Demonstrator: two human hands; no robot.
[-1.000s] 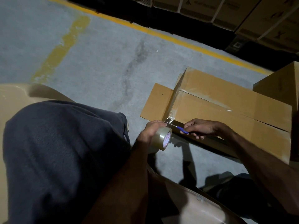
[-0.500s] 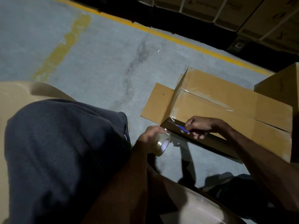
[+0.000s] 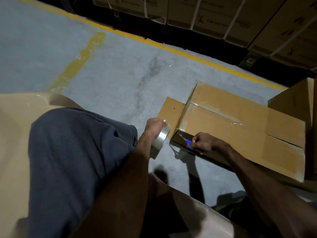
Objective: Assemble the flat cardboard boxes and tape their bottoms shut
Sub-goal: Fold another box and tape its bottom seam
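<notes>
We see our left hand (image 3: pixel 153 126) gripping a clear tape roll (image 3: pixel 160 140) beside the taped brown cardboard box (image 3: pixel 240 127), right hand (image 3: pixel 203 143) pinching blue-handled scissors (image 3: pixel 188 143) at its near corner, stacked cartons' (image 3: pixel 214 16) print unreadable

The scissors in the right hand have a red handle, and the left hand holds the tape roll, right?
Not quite. The head view shows the scissors in the right hand have a blue handle, not red. The left hand does hold the tape roll.
</notes>
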